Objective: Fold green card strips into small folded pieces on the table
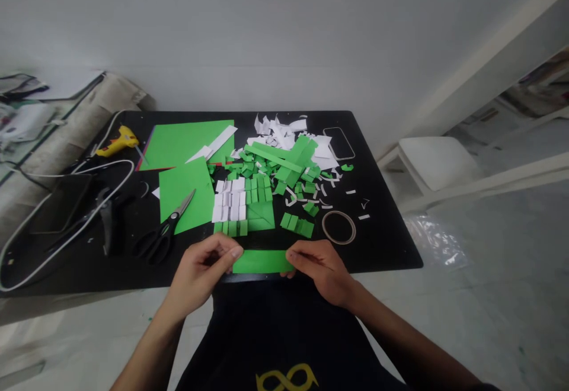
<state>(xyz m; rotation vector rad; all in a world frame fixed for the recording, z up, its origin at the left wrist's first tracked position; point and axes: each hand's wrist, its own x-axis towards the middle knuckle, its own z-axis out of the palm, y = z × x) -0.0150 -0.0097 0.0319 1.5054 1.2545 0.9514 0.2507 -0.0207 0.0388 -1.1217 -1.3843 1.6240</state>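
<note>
A folded strip of green paper [261, 261] lies at the near edge of the black table [382, 243]. My left hand [202, 272] pinches its left end with thumb and fingers closed. Its right end is pinched by my right hand [320, 269]. Just beyond the strip sit small folded green and white paper pieces [242, 201] in rows. Black-handled scissors [166, 231] rest on a green sheet [184, 194] to the left of my left hand.
A pile of green and white paper scraps [284, 154] covers the table's middle back. A tape ring [338, 227] lies right of the pieces, a phone [338, 142] behind it. A yellow glue gun [116, 141] and white cable [66, 231] lie at left. A white stool [438, 163] stands right.
</note>
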